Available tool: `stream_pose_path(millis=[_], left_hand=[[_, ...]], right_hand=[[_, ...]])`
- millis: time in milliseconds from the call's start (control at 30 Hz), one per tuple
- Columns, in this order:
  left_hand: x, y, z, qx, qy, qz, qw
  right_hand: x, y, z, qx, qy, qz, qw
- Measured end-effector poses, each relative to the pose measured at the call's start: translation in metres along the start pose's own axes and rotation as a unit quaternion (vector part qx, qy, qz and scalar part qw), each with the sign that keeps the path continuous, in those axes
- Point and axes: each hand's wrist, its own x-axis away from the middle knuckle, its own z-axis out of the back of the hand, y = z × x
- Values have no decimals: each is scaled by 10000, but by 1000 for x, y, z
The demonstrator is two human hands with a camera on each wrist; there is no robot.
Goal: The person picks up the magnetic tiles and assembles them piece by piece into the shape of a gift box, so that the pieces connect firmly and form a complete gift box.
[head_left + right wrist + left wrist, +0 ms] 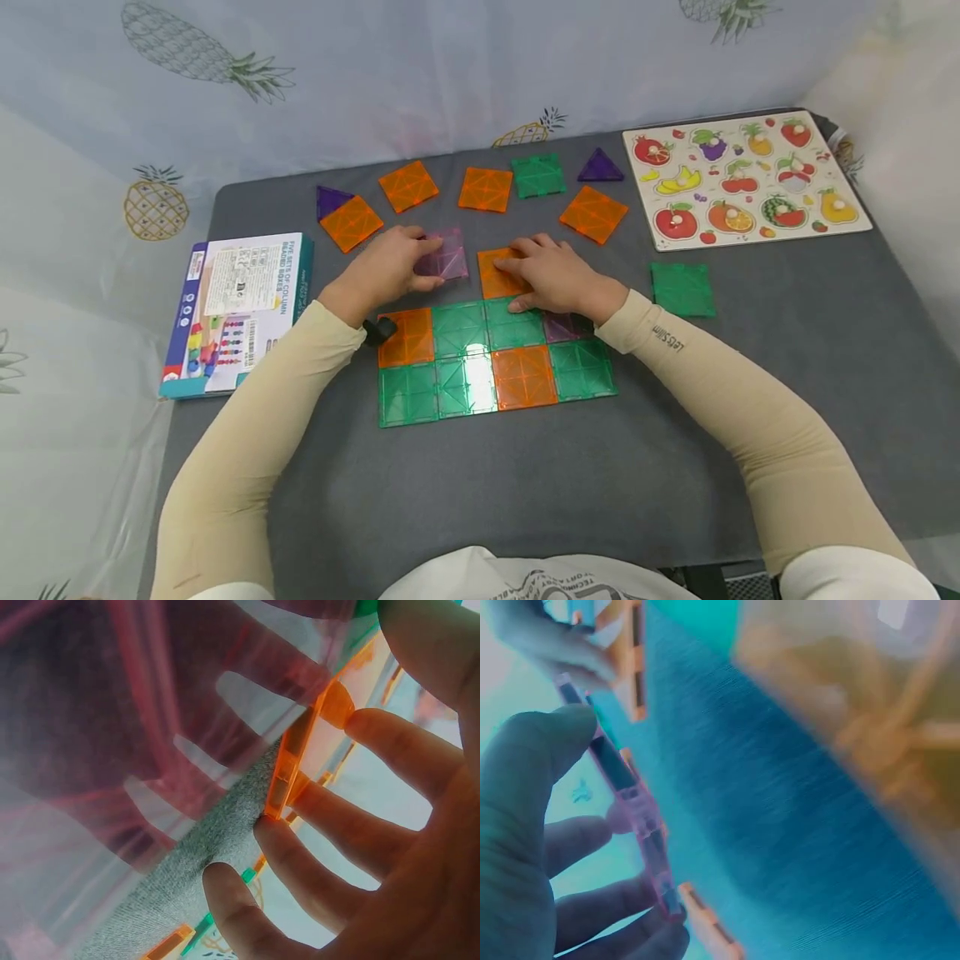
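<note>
My left hand (384, 271) pinches a translucent pink magnetic tile (452, 255) by its edges, thumb on one side and fingers on the other. In the left wrist view that tile (654, 851) appears edge-on between thumb and fingertips. My right hand (558, 279) rests its fingers on an orange square tile (492, 282), which lies against the top row of a tile grid. The thumb touches a green tile (513, 331) of that grid. Two rows of green, orange and purple squares form the grid, and a purple tile (558, 327) is partly covered by my right hand.
Behind my hands lie several loose orange tiles (408, 187), a green tile (538, 175) and purple triangles (600, 166). Another green tile (682, 289) lies at right. A boxed bead set (258, 287) stands left; a wooden fruit puzzle board (712, 183) lies back right.
</note>
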Motion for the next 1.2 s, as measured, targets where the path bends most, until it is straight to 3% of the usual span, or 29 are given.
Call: stream_pose_path(millis=[200,300,467,800,900,1100,1200], left_hand=[[9,8,-23,315,-194,-114,9993],[9,14,-30,452,-113,-156,9988],[8,17,-36,528,25,-57,9986],[5,6,-40,672,355,50,9971],[6,8,-41,622,206,74,9978],[17,30,-43,586,-613,637,9944],[18,36,-43,579,-759,797,9922]], right_hand=[[-1,0,1,38,-24,-21,10000],[-1,1,0,-7,-30,-66,10000],[0,1,-3,-51,-16,-108,9999],[-3,-1,-3,-49,-52,-24,10000],[-3,-2,-2,-34,-34,-30,10000],[-1,-1,0,23,-73,-101,9999],[-2,-1,2,65,-119,-169,9998]])
